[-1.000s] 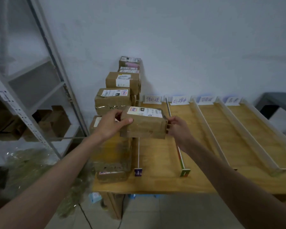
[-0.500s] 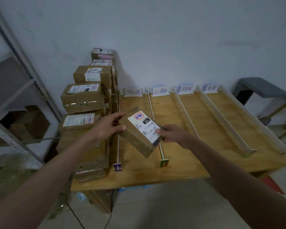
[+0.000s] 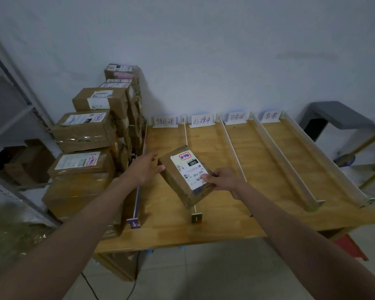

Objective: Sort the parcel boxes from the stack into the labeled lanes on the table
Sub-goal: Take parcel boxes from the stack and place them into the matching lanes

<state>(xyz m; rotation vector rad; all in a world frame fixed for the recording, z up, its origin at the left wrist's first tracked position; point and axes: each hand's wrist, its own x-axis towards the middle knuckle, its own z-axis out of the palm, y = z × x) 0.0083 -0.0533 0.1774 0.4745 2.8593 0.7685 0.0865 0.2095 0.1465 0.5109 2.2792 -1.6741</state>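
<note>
Both hands hold one parcel box [image 3: 187,175] above the near part of the counter [image 3: 236,226], over the divider rail [image 3: 189,165] between the two left lanes. The left hand [image 3: 144,168] presses its fingers [image 3: 160,168] against the box's left side; the right hand [image 3: 222,178] clamps the near right corner, thumb on the shipping label [image 3: 191,169]. The box is tilted label-up toward the person, probably so the red-marked sticker can be read before a lane is chosen. Four lanes run from near to far, each headed by a handwritten sign [image 3: 165,121] at the far end; no parcel lies in any visible lane. The stack of boxes [image 3: 89,148] stands at the left, just beside the counter.
</note>
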